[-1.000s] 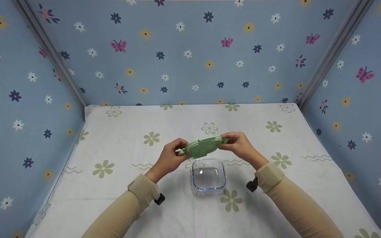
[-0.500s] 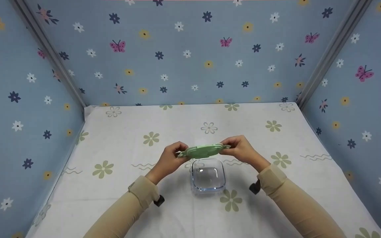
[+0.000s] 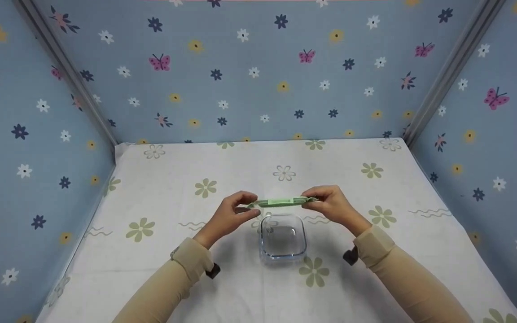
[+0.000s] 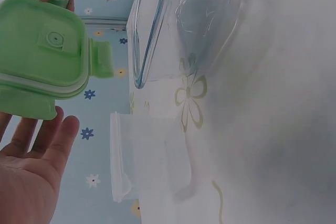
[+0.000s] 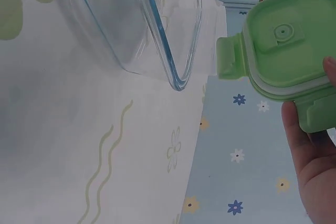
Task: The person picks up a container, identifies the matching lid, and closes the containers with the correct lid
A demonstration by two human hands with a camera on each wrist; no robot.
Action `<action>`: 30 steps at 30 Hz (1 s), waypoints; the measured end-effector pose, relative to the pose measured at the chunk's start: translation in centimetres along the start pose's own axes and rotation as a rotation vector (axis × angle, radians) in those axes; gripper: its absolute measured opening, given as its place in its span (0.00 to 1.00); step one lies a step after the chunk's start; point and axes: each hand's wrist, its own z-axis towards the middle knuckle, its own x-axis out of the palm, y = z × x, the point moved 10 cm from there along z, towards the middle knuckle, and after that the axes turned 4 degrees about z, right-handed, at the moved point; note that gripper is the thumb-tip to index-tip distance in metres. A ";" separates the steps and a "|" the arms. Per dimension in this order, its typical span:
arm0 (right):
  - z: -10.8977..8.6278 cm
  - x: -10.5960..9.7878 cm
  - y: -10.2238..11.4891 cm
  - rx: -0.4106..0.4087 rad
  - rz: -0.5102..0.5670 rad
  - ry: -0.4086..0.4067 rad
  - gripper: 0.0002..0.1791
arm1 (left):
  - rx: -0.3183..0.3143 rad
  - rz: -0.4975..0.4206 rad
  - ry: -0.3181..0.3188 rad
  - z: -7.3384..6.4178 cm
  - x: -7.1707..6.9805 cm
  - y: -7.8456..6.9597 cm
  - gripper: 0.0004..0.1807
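Note:
A green snap-on lid point(image 3: 282, 202) with side flaps is held level, edge-on in the head view, over the far side of a clear glass food container point(image 3: 283, 258). My left hand point(image 3: 235, 211) holds its left end, thumb below and fingers above in the head view; in the left wrist view its fingertips are right at a flap. At the other end, my right hand point(image 3: 330, 204) pinches the right flap, a fingertip over the lid's face in the right wrist view. Lidless, the glass container stands upright on the cloth.
A translucent frosted box point(image 4: 149, 156) shows beyond the glass container in the left wrist view. White flowered cloth point(image 3: 173, 193) covers the table. Blue patterned walls point(image 3: 258, 58) enclose it at the back and both sides.
The lid has turned from tilted, with its face showing, to level and edge-on. My right hand has lowered slightly and shifted right. The glass container has stayed in place.

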 end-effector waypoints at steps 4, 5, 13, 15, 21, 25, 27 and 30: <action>-0.2 -0.5 0.5 -0.039 -0.028 -0.033 0.09 | -0.053 0.008 -0.006 0.3 -0.1 0.4 0.25; -0.2 -0.6 0.6 -0.048 -0.032 -0.037 0.08 | -0.075 0.004 -0.015 0.3 -0.2 0.5 0.25; -0.5 -0.6 1.2 -0.155 -0.078 -0.061 0.07 | -0.235 -0.046 -0.021 0.5 0.5 1.8 0.28; -0.6 -0.5 1.4 -0.191 -0.105 -0.066 0.07 | -0.261 -0.058 -0.009 0.6 0.7 2.0 0.29; -0.9 0.0 1.8 -0.270 -0.158 -0.055 0.09 | -0.312 -0.142 0.026 0.6 1.5 2.2 0.30; -1.1 0.3 1.7 -0.287 -0.166 -0.040 0.10 | -0.329 -0.255 0.017 0.7 1.8 2.2 0.28; -1.2 0.5 1.6 -0.283 -0.175 -0.028 0.10 | -0.338 -0.325 -0.006 0.7 1.8 2.3 0.27; -1.3 0.7 1.2 -0.252 -0.192 -0.016 0.11 | -0.351 -0.407 -0.041 0.8 1.9 2.5 0.29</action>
